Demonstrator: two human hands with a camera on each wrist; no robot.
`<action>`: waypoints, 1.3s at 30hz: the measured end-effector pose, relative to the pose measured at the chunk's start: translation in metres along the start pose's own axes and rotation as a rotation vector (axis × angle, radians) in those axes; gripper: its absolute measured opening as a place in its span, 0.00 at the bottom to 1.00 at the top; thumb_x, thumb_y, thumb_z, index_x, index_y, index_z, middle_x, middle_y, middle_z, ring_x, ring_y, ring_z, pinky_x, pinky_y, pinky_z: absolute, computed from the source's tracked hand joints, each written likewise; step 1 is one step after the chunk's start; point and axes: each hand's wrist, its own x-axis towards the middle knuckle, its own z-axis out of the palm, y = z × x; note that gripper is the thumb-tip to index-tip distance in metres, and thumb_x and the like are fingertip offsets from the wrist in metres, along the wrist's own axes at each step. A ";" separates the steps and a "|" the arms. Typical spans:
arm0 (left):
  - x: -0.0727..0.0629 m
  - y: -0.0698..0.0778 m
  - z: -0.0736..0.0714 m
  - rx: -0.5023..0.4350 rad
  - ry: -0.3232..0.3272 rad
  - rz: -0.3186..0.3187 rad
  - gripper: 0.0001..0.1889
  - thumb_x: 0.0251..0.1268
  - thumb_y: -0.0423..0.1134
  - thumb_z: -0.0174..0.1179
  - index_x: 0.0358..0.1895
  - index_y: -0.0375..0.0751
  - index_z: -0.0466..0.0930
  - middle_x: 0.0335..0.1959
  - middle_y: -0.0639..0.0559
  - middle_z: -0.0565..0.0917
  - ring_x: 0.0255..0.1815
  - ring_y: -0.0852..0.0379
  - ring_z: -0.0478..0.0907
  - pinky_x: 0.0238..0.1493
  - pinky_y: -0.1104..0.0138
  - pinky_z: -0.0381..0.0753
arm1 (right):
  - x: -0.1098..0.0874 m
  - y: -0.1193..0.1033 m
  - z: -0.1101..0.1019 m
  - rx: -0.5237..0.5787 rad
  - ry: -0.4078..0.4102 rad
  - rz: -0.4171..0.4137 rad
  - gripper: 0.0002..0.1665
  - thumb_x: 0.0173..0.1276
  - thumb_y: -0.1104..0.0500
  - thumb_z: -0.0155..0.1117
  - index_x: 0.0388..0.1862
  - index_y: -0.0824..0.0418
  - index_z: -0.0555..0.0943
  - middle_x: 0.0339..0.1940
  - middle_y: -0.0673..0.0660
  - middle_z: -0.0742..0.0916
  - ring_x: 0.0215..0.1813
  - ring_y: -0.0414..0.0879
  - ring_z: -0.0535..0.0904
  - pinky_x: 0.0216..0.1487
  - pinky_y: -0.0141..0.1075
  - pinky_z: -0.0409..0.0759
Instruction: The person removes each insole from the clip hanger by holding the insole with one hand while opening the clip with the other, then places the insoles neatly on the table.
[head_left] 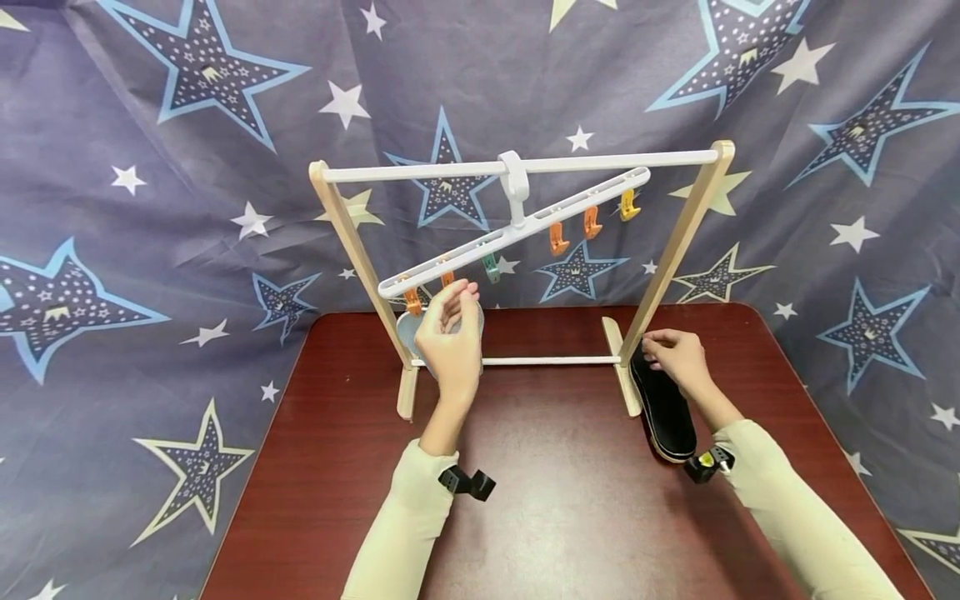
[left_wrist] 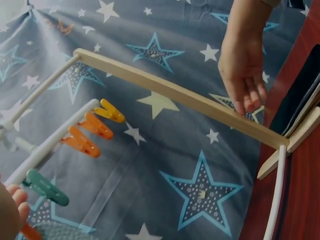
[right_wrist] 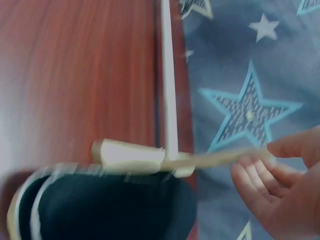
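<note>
My left hand (head_left: 452, 346) is raised under the left half of a white clip hanger (head_left: 480, 242), fingers curled. It overlaps a grey-blue item (head_left: 410, 332) hanging behind it. Its fingertips are close to an orange clip (head_left: 447, 273); I cannot tell whether they pinch it. Another orange clip (head_left: 412, 302) is farther left, and a green clip (head_left: 491, 267) is to the right. My right hand (head_left: 678, 360) is loosely curled beside the rack's right wooden post (head_left: 675, 250), over a black slipper (head_left: 666, 408) on the table.
The hanger hooks over the white top rail (head_left: 600, 162) and slants up to the right, with orange clips (head_left: 592, 222) and a yellow clip (head_left: 628, 205) there. A low white bar (head_left: 551, 361) joins the rack's feet on the red-brown table (head_left: 540, 467). Star-patterned cloth (head_left: 225, 350) hangs behind.
</note>
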 end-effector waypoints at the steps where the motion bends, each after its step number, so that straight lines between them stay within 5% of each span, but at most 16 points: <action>1: -0.001 0.001 -0.003 0.008 0.023 0.015 0.09 0.70 0.31 0.62 0.47 0.29 0.86 0.40 0.37 0.90 0.41 0.43 0.88 0.46 0.72 0.86 | 0.000 -0.004 0.003 0.003 0.013 -0.002 0.18 0.72 0.64 0.62 0.52 0.80 0.81 0.30 0.58 0.91 0.25 0.32 0.84 0.27 0.25 0.84; 5: -0.005 0.004 -0.012 0.048 0.094 0.052 0.08 0.70 0.30 0.62 0.46 0.31 0.86 0.41 0.37 0.88 0.41 0.46 0.86 0.46 0.73 0.85 | -0.002 -0.019 0.014 -0.026 0.147 0.021 0.16 0.69 0.64 0.63 0.49 0.76 0.84 0.27 0.53 0.90 0.20 0.28 0.80 0.23 0.21 0.80; 9: -0.006 0.004 -0.019 0.087 0.109 0.060 0.09 0.69 0.28 0.60 0.48 0.28 0.85 0.44 0.37 0.86 0.46 0.44 0.85 0.50 0.68 0.86 | -0.003 -0.032 0.021 0.090 0.260 0.054 0.16 0.67 0.66 0.61 0.50 0.74 0.84 0.19 0.39 0.84 0.18 0.25 0.77 0.22 0.21 0.79; 13: -0.005 0.004 -0.021 0.088 0.074 0.015 0.13 0.68 0.26 0.59 0.53 0.28 0.84 0.51 0.37 0.86 0.55 0.41 0.83 0.62 0.61 0.83 | -0.006 -0.043 0.024 0.233 0.323 0.048 0.17 0.67 0.68 0.60 0.52 0.76 0.83 0.15 0.30 0.79 0.20 0.25 0.79 0.25 0.21 0.81; 19: -0.001 0.006 -0.020 0.172 -0.016 -0.085 0.21 0.68 0.29 0.59 0.64 0.32 0.79 0.63 0.40 0.82 0.67 0.49 0.78 0.71 0.63 0.75 | -0.013 -0.058 0.027 0.361 0.407 -0.040 0.15 0.68 0.70 0.60 0.50 0.77 0.83 0.19 0.34 0.83 0.22 0.24 0.79 0.25 0.19 0.80; 26: 0.008 0.008 -0.019 0.301 -0.078 -0.127 0.25 0.67 0.35 0.59 0.67 0.33 0.77 0.68 0.40 0.79 0.72 0.49 0.74 0.74 0.61 0.72 | -0.022 -0.087 0.036 0.514 0.278 -0.166 0.09 0.70 0.73 0.59 0.46 0.77 0.82 0.22 0.39 0.86 0.25 0.29 0.83 0.27 0.21 0.82; 33: 0.019 0.004 -0.019 0.310 -0.100 -0.166 0.24 0.66 0.34 0.59 0.65 0.32 0.78 0.65 0.40 0.81 0.70 0.47 0.75 0.74 0.59 0.72 | -0.015 -0.093 0.063 0.501 0.114 -0.264 0.13 0.71 0.72 0.61 0.49 0.82 0.80 0.26 0.42 0.88 0.29 0.32 0.86 0.33 0.27 0.87; 39: 0.032 -0.001 -0.020 0.302 -0.121 -0.230 0.21 0.67 0.33 0.59 0.63 0.34 0.80 0.62 0.40 0.84 0.67 0.47 0.78 0.72 0.60 0.74 | -0.012 -0.107 0.083 0.425 -0.039 -0.269 0.14 0.72 0.67 0.64 0.51 0.77 0.82 0.37 0.63 0.90 0.34 0.34 0.87 0.39 0.34 0.90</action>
